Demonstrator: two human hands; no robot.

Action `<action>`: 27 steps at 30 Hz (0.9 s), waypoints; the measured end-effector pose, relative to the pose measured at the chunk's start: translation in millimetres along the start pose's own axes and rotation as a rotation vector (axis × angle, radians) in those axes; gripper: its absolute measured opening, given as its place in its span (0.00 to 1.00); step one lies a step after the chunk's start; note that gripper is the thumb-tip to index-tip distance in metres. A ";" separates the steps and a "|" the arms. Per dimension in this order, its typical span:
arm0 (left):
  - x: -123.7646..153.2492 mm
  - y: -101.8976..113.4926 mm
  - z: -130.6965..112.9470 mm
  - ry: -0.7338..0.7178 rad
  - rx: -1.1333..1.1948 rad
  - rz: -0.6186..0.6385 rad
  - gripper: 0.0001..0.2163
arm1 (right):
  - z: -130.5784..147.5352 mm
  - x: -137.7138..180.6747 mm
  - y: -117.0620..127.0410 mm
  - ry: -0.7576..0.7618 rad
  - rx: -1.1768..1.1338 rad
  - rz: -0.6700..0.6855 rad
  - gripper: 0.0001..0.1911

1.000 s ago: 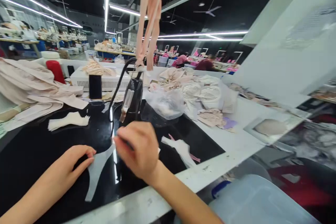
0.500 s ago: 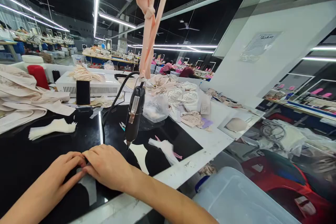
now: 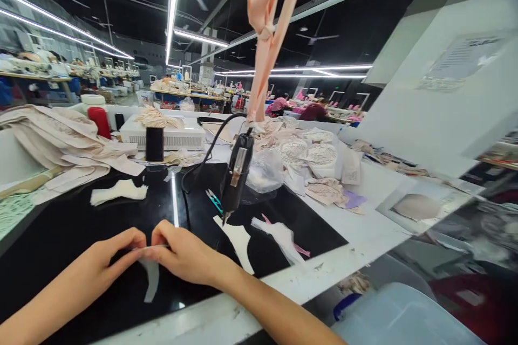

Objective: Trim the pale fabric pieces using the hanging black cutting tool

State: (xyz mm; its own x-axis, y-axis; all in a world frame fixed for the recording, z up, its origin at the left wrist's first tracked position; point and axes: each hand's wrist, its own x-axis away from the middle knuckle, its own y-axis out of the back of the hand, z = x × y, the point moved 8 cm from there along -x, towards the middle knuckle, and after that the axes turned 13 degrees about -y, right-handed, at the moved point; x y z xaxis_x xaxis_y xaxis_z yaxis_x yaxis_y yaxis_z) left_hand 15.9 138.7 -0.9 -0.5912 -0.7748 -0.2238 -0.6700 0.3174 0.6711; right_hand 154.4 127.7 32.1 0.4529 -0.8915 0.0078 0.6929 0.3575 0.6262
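Note:
My left hand [image 3: 117, 256] and my right hand [image 3: 182, 253] meet over a thin pale fabric piece [image 3: 151, 280] lying on the black glossy work surface [image 3: 60, 232]. Both pinch its top edge between thumb and fingers. A black hand tool [image 3: 236, 175] hangs tip-down from a peach ribbon [image 3: 267, 48] just beyond my right hand, with its cord looping left. Under its tip lies another pale cut piece [image 3: 238, 240]. Small green-handled snips [image 3: 213, 200] rest beside the tool.
A white folded piece [image 3: 119, 191] lies at the left. Beige fabric stacks [image 3: 60, 140], a white box unit [image 3: 170, 135], a black spool [image 3: 154, 144] and lace pieces [image 3: 315, 153] crowd the back. A translucent bin [image 3: 404, 315] sits below the table's front edge.
My right hand came back from near the hanging tool to the pale piece and joined my left hand on its top edge. The camera view swung, shifting the scene rightward.

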 end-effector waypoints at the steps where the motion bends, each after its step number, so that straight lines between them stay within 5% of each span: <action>1: -0.3 4.4 -3.5 0.006 0.054 -0.037 0.13 | 0.9 -0.8 0.9 -0.010 -0.053 0.003 0.11; 4: -1.7 11.7 -9.1 0.030 0.355 -0.156 0.10 | 1.7 -6.9 5.3 -0.036 -0.187 -0.029 0.10; 14: 3.7 28.6 14.7 0.151 0.516 -0.428 0.26 | 9.4 -34.3 10.2 0.004 -0.317 -0.121 0.05; 22: -19.2 76.7 38.8 0.113 0.338 -0.549 0.25 | 24.3 -75.2 24.4 0.048 -0.109 -0.329 0.05; 27: -46.4 118.3 55.6 0.096 0.092 -0.551 0.16 | 33.1 -114.8 27.9 0.042 0.110 -0.459 0.05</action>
State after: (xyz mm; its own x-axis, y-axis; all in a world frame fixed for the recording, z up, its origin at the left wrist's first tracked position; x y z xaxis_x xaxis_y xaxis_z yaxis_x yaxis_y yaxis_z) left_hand -61.0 242.6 49.5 -0.1023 -0.8845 -0.4553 -0.9070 -0.1050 0.4078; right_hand 103.2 230.8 74.5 0.1381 -0.9376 -0.3192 0.7640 -0.1043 0.6368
